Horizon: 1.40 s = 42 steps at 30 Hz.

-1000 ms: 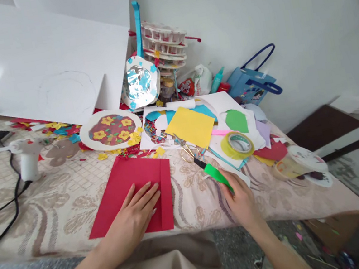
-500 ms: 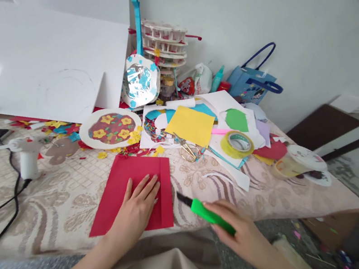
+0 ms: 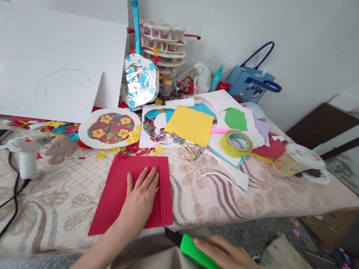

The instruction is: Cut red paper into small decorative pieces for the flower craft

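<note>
Moved: right hand [image 3: 234, 265] has drawn the green utility knife [image 3: 199, 253] back from the table clutter to the near edge, below the paper.
Table [image 3: 57, 205]: patterned cloth, soft under any cut.
Red paper [image 3: 130, 191]: folded strip along its right side, lying flat near the front edge.
Left hand [image 3: 140, 200]: flat, fingers spread, pressing the paper.
Right hand: closed round the knife (dark tip pointing up-left).
Risk: fingertips lie beside the fold; a slip could nick them or the cloth.

Single head-worn view, looking forward and down, close over the tabletop [image 3: 57, 205] toward the wall [image 3: 283, 11].
</note>
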Available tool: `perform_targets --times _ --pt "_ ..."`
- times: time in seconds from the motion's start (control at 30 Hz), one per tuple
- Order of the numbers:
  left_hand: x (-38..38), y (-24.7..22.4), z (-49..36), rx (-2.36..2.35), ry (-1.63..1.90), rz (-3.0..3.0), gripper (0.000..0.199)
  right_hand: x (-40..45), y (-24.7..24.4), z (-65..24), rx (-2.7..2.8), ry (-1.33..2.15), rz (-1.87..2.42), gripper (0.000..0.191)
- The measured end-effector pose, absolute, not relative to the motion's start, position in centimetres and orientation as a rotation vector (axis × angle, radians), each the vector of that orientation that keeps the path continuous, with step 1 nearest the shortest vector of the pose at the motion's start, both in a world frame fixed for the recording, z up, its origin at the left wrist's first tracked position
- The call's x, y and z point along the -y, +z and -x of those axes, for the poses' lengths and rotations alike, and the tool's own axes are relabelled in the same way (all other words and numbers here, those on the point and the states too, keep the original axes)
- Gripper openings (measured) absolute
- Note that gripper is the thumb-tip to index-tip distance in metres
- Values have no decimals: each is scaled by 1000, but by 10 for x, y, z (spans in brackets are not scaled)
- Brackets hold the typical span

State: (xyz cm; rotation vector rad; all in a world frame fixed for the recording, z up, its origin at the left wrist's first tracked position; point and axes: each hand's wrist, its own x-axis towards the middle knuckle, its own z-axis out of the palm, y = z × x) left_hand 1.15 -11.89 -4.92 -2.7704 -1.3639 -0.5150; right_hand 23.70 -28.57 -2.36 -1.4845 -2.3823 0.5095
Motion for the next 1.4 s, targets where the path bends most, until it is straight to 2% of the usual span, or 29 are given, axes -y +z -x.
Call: perform_targets --times 0.17,0.63,0.77,0.97,1.4 --pt "120 -47 -14 1398 -500 2754 41 286 -22 -233 2375 556 1498 72" --pt "117 -49 -21 1488 -589 2660 41 285 -26 -232 2317 401 1589 62" --pt "127 -33 -15 1303 -646 2782 46 287 -27 -232 2328 344 1594 60" --pt "159 -26 -3 785 -481 3062 50 289 -30 -234 2376 321 1603 60" --pt "167 -43 5 728 -342 2979 52 290 -30 -226 2445 222 1624 60"
